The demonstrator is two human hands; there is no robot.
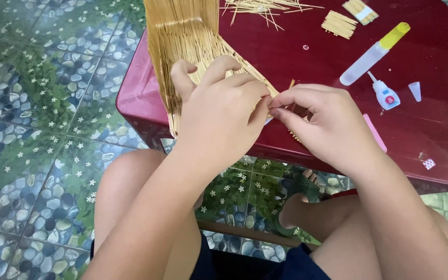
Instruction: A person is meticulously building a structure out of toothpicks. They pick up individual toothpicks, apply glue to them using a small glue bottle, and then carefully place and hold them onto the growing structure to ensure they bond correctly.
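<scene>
Pinch grip at frame centre: right hand point(327, 122) thumb + forefinger closed on a thin stick point(291, 84), mostly hidden. Left hand point(223, 106) curled over the stick panel point(187, 39), contact pts covered; what's clamped can't be told. Panel cut off at top edge, overhangs the red table point(431, 119) near edge. Open room upper right btwn glue bottle point(373, 53) and small glue tube point(385, 93).
</scene>
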